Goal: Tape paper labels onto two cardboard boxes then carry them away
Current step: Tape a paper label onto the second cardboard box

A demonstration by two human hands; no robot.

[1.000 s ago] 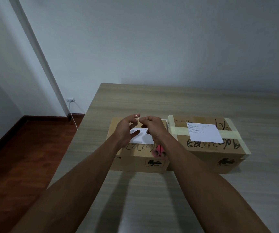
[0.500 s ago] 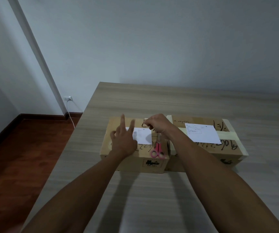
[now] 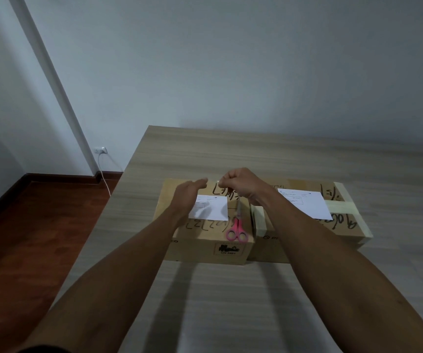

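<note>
Boxes — a left box (image 3: 205,235) and a right box (image 3: 307,240) — sat touching on our table (image 3: 231,301), each with a label (image 3: 211,207) on top. Our right hand (image 3: 238,183) pinched a small tape piece (image 3: 218,182) above the left box; our left hand (image 3: 188,193) reached toward it, fingers loosely extended. Pink scissors (image 3: 236,229) lay beside that label.

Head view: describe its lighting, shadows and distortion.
Head view: dim, bluish room light; both forearms cast soft dark shadows toward the viewer on the pale wood-grain table; wide-angle lens tilts the white wall trim and stretches the forearms; small print on the white paper label atop the left brown cardboard box is unreadable.
</note>
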